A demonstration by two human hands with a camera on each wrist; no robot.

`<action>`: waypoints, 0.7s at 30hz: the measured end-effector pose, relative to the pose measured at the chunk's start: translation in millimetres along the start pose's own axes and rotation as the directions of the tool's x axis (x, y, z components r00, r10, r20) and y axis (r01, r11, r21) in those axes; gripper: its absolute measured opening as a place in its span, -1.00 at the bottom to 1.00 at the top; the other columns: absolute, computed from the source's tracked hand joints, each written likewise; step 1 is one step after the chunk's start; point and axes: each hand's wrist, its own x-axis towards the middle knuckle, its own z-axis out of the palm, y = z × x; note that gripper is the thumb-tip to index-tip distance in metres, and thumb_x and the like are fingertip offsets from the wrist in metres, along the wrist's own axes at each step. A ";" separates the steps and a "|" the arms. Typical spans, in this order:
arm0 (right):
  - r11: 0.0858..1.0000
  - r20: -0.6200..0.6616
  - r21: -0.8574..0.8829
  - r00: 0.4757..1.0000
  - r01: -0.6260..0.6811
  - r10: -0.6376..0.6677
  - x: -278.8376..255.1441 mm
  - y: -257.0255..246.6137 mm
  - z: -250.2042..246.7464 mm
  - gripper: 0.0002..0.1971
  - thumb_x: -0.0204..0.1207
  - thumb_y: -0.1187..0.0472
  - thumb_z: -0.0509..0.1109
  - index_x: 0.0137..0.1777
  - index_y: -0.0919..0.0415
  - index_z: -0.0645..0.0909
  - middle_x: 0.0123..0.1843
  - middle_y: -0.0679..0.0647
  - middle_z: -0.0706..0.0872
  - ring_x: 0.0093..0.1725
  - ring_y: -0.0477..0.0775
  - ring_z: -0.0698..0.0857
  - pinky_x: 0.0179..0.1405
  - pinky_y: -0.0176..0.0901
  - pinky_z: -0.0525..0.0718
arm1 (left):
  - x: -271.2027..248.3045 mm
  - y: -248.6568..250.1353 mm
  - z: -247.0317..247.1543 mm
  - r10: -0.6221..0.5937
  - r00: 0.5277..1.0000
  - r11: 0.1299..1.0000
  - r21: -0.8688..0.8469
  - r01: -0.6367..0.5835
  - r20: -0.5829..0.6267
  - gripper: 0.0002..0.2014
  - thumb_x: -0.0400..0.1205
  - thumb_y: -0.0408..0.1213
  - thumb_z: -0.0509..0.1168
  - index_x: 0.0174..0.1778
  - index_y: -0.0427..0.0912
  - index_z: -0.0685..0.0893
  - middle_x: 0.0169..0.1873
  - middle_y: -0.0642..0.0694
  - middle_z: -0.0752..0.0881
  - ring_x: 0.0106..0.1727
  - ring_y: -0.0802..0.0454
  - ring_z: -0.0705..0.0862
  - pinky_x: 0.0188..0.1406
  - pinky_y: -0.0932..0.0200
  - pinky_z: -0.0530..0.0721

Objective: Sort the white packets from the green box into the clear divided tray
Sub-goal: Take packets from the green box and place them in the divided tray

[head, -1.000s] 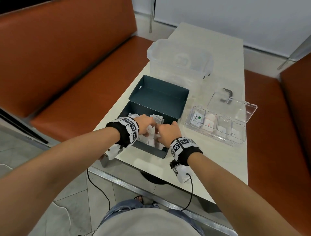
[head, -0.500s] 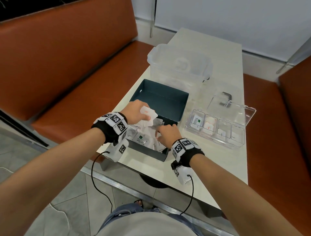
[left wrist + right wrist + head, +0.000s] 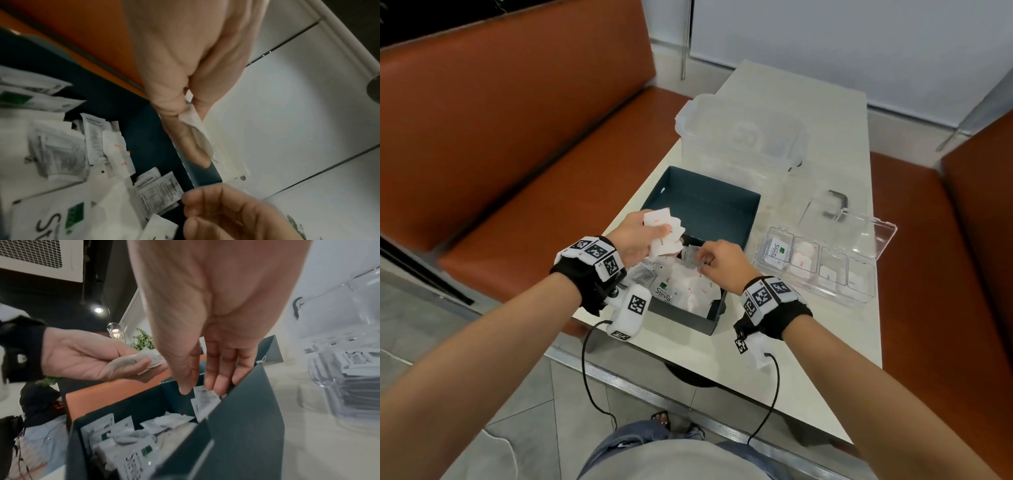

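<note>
The green box [image 3: 681,317] stands open at the table's near edge, several white packets [image 3: 688,291] loose inside, its lid [image 3: 705,209] lying behind it. My left hand [image 3: 643,236] is raised over the box's left wall and grips a bunch of white packets [image 3: 666,236]; these packets [image 3: 144,359] show in the right wrist view too. My right hand [image 3: 705,262] reaches into the box's far right corner, thumb and fingers pinching a small upright packet [image 3: 203,395]. The clear divided tray [image 3: 859,301] lies to the right, lid open, packets in its compartments.
A large clear lidded tub [image 3: 739,133] stands behind the green box. Orange bench seats [image 3: 534,171] flank the narrow white table [image 3: 825,359] on both sides. A cable hangs from each wrist camera below the table edge.
My left hand has come up out of the box with a bunch of packets and moved left. My right hand stayed in the box and shifted toward its far right corner.
</note>
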 end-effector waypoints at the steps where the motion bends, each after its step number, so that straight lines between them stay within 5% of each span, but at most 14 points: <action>1: 1.000 -0.038 0.024 0.999 0.003 -0.003 -0.1 -1.5 -3.5 -0.82 0.55 0.29 0.37 0.12 0.23 0.66 0.04 0.16 0.66 -0.04 0.04 0.61 -0.03 -0.24 0.53 | 0.2 0.4 0.1 -0.011 1.000 0.999 -0.032 0.011 0.006 -0.65 0.67 -0.56 0.24 0.39 -0.36 0.48 0.24 -0.33 0.67 0.10 -0.20 0.76 -0.22 0.00 0.81; 3: 0.992 -0.124 0.126 0.992 0.011 0.005 -0.1 -5.6 -12.3 -0.81 0.57 0.32 0.35 0.15 0.23 0.66 0.00 0.15 0.67 -0.06 0.04 0.62 0.04 -0.18 0.59 | 0.9 0.5 0.6 -0.019 0.999 0.998 -0.059 0.021 0.032 -0.67 0.64 -0.57 0.28 0.34 -0.38 0.51 0.18 -0.36 0.70 -0.01 -0.17 0.79 -0.32 0.03 0.81; 6: 0.959 -0.232 0.282 0.971 0.008 0.060 0.9 -12.5 -26.6 -0.79 0.62 0.24 0.32 0.23 0.18 0.61 -0.07 0.02 0.68 -0.10 -0.07 0.64 -0.05 -0.36 0.56 | 3.2 1.3 3.0 0.005 0.999 1.000 -0.009 -0.005 0.050 -0.62 0.60 -0.52 0.37 0.34 -0.35 0.54 0.19 -0.37 0.71 0.08 -0.22 0.78 -0.19 -0.04 0.82; 8: 0.937 -0.258 0.348 0.961 -0.005 0.101 2.8 -16.8 -35.3 -0.75 0.65 0.16 0.28 0.29 0.15 0.56 -0.10 -0.05 0.67 -0.08 -0.06 0.67 0.00 -0.30 0.60 | 3.4 5.0 6.3 0.021 0.997 0.999 0.027 -0.023 0.070 -0.59 0.56 -0.49 0.42 0.33 -0.29 0.57 0.18 -0.33 0.72 0.06 -0.21 0.79 -0.18 -0.02 0.81; 12: 0.889 -0.210 0.457 0.965 -0.045 0.157 7.2 -23.3 -50.1 -0.65 0.67 0.02 0.23 0.40 0.08 0.48 -0.15 -0.10 0.66 -0.11 -0.06 0.73 -0.04 -0.17 0.69 | 0.9 13.4 13.3 0.085 0.982 0.973 0.198 -0.117 0.167 -0.62 0.51 -0.39 0.51 0.22 -0.15 0.62 0.08 -0.18 0.74 -0.12 -0.05 0.82 -0.37 0.21 0.74; 16: 0.839 -0.060 0.538 0.990 -0.074 0.127 8.7 -25.2 -56.5 -0.62 0.61 0.02 0.35 0.37 0.11 0.55 -0.20 0.03 0.65 -0.26 -0.08 0.67 -0.22 -0.08 0.77 | 0.0 20.0 19.0 0.236 0.943 0.854 0.413 -0.316 0.235 -0.60 0.45 -0.21 0.57 0.18 -0.12 0.67 0.10 -0.04 0.72 0.05 0.25 0.65 -0.17 0.49 0.60; 21: 0.566 -0.060 0.821 0.978 -0.067 0.202 4.7 -25.0 -54.9 -0.78 0.54 0.29 0.45 0.16 0.27 0.66 -0.23 0.13 0.75 -0.33 -0.01 0.73 -0.44 -0.21 0.67 | 1.0 25.4 23.3 0.319 0.922 0.785 0.485 -0.386 0.218 -0.62 0.42 -0.07 0.58 0.06 -0.08 0.67 0.07 0.00 0.70 0.07 0.23 0.62 -0.09 0.40 0.46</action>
